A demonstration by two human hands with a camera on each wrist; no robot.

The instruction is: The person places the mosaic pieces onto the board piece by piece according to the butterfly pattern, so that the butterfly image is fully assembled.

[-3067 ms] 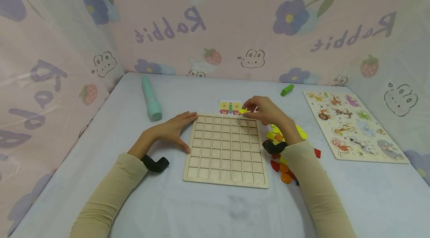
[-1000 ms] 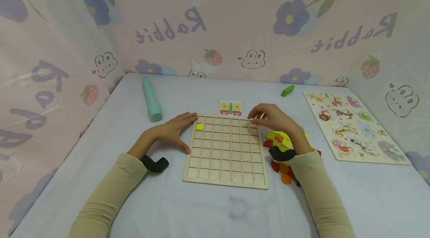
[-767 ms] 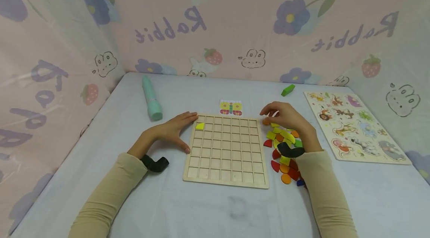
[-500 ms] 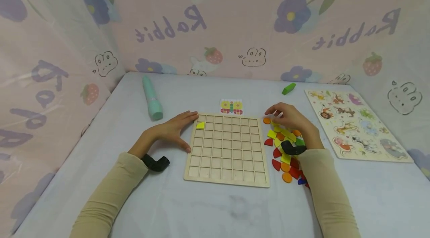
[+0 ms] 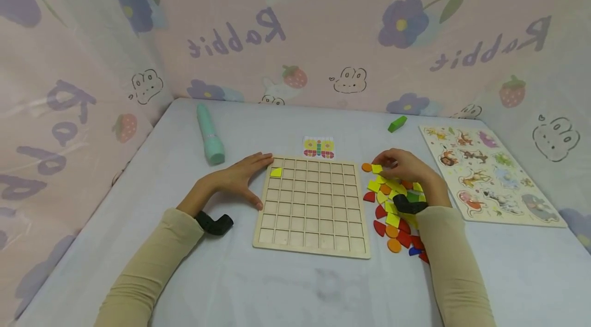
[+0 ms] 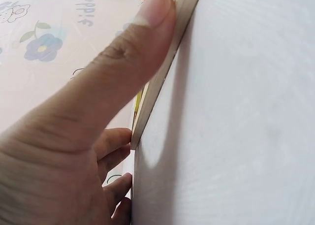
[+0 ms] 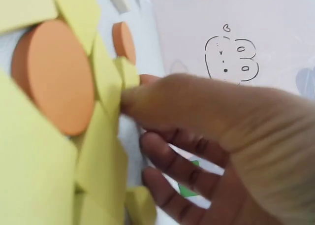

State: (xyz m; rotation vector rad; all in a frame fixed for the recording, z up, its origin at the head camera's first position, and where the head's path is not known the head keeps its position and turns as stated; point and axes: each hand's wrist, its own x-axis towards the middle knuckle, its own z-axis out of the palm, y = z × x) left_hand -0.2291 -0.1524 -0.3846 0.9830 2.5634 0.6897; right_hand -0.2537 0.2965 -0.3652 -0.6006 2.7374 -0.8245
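Observation:
A square wooden grid board (image 5: 304,211) lies mid-table, with one yellow quarter-round tile (image 5: 276,172) in a cell near its far left corner. My left hand (image 5: 237,179) rests along the board's left edge, thumb and fingers spread; the left wrist view shows the thumb (image 6: 115,62) against the board's side. At the pile's far end is my right hand (image 5: 406,168), fingers loosely bent. Its blurred thumb (image 7: 167,99) meets a yellow tile (image 7: 129,73) in the right wrist view, and the index finger is mostly hidden behind it. An orange disc (image 5: 367,167) lies close by.
Loose red, yellow, orange, green and blue pieces (image 5: 392,220) lie right of the board. A butterfly pattern card (image 5: 318,148) sits behind it. An animal puzzle board (image 5: 494,173) is at right, a green block (image 5: 397,123) at the back, a mint-green wand-shaped object (image 5: 210,137) at left.
The yellow quarter-round tile went from my right hand into the board's cell. My right hand then moved right, off the board, to the loose pieces. My left hand has stayed put.

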